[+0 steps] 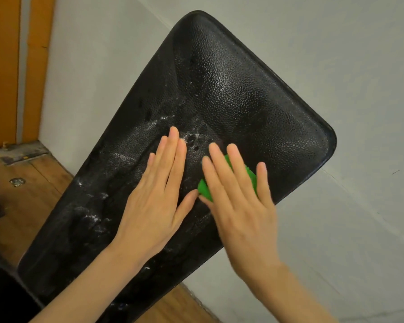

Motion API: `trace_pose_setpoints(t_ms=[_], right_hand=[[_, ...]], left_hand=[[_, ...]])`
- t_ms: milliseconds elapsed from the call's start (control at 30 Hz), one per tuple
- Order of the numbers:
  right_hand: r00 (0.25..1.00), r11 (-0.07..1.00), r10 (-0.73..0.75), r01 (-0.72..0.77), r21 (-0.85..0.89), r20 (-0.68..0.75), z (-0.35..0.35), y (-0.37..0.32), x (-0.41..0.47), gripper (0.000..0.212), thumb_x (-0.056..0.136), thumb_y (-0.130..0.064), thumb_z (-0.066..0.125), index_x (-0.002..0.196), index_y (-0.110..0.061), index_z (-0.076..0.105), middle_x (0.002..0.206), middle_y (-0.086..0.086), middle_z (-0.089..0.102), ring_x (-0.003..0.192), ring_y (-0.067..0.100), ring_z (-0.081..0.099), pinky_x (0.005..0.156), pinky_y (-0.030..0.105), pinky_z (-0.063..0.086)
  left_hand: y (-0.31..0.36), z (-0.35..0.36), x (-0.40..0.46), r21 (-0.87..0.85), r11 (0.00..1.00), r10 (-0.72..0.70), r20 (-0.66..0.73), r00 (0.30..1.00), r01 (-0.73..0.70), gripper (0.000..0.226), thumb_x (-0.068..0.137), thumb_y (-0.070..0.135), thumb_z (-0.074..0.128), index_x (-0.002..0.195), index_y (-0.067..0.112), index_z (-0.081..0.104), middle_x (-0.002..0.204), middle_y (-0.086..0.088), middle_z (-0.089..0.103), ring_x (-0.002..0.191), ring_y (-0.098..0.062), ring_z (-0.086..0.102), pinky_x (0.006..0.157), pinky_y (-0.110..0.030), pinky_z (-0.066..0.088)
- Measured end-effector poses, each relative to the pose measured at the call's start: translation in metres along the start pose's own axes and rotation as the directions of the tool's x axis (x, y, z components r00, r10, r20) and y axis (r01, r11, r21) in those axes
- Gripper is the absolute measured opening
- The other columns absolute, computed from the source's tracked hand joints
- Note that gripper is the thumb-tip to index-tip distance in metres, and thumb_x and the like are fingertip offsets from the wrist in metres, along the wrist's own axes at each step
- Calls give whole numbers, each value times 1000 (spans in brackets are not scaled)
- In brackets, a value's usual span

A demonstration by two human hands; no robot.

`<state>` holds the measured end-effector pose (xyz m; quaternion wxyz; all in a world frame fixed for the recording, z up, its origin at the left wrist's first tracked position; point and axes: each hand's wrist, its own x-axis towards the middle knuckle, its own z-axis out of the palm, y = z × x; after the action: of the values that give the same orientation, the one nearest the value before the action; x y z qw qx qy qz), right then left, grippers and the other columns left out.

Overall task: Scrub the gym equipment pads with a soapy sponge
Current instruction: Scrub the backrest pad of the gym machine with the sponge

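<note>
pad (231,94): one, black, soapy. left hand (156,197) flat; right hand (240,201) spread on one green sponge (205,188).

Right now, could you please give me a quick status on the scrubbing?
Left hand flat on black pad. Right hand pressing green sponge onto pad. Suds streaked across it. Nothing in the way.

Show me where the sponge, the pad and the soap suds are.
sponge (251,174): head view, green patch between the fingers.
pad (254,99): head view, wet pebbled upper surface.
suds (96,217): head view, white foam on the pad's lower left.
</note>
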<state>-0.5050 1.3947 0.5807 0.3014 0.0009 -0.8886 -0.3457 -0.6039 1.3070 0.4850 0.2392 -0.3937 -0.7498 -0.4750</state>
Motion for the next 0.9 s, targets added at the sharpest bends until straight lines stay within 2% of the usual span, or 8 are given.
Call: trace_pose_setpoints(t_ms=[67, 133, 200, 367, 467, 533, 733, 900], right_hand=[[999, 1000, 7, -7, -20, -37, -2, 14, 13, 43, 105, -29, 44, 142, -8, 45, 151, 7, 38, 143, 26, 29, 120, 45, 11], [986, 993, 107, -112, -30, -127, -7, 32, 40, 43, 104, -27, 46, 141, -5, 46, 150, 10, 40, 142, 29, 31, 119, 47, 11], [973, 985, 168, -171, -5, -155, -8, 34, 53, 45, 103, -24, 47, 142, -2, 43, 151, 12, 37, 143, 31, 29, 119, 48, 9], [999, 997, -42, 41, -68, -11, 3, 0, 20, 43, 105, -25, 44, 144, -6, 43, 153, 9, 36, 143, 26, 29, 119, 45, 12], [985, 994, 95, -102, -46, -143, -3, 29, 55, 42, 105, -25, 44, 141, -4, 45, 150, 11, 40, 142, 29, 32, 118, 45, 9], [971, 984, 174, -178, -9, -166, -4, 34, 70, 45, 103, -22, 46, 143, -1, 42, 152, 13, 37, 143, 31, 28, 119, 46, 5], [999, 997, -43, 42, -69, -18, 9, -7, 33, 43, 106, -26, 41, 144, -6, 42, 153, 9, 35, 144, 26, 27, 120, 45, 11], [985, 992, 114, -121, -43, -128, 0, 20, 73, 45, 105, -25, 44, 144, -2, 41, 153, 12, 35, 144, 29, 25, 120, 47, 7]], left_hand=[[0, 0, 0, 15, 1000, -4, 7, 1000, 4, 70, 105, 44, 27, 157, 2, 5, 166, -14, -4, 153, -25, 1, 124, -35, 9], [0, -1, 0, 36, 999, -11, 6, 1000, 10, 71, 105, 44, 28, 157, 3, 4, 166, -13, -4, 154, -24, 1, 124, -37, 13], [0, 0, 0, 41, 999, -14, -2, 1000, 14, 71, 105, 44, 28, 157, 3, 4, 166, -13, -4, 153, -25, 1, 123, -38, 14], [-2, 0, -1, 17, 1000, 4, -3, 1000, -4, 71, 104, 41, 32, 157, 2, 6, 166, -15, -2, 153, -25, 3, 125, -35, 9], [-2, -2, 1, 39, 999, -3, 9, 1000, 3, 71, 104, 43, 31, 157, 3, 5, 166, -13, -3, 154, -24, 2, 124, -30, 5], [-2, -3, 1, 32, 999, -4, 6, 1000, 4, 71, 105, 43, 30, 157, 4, 3, 166, -11, -3, 154, -22, 1, 124, -28, 4], [-8, 1, -7, -50, 993, -109, -66, 992, 106, 65, 104, 29, 32, 157, 1, 6, 166, -14, -2, 154, -25, 1, 125, -35, 7], [-13, 3, -8, -35, 993, -118, -50, 992, 116, 64, 105, 33, 27, 157, 2, 4, 166, -13, -4, 154, -24, 0, 124, -34, 6]])
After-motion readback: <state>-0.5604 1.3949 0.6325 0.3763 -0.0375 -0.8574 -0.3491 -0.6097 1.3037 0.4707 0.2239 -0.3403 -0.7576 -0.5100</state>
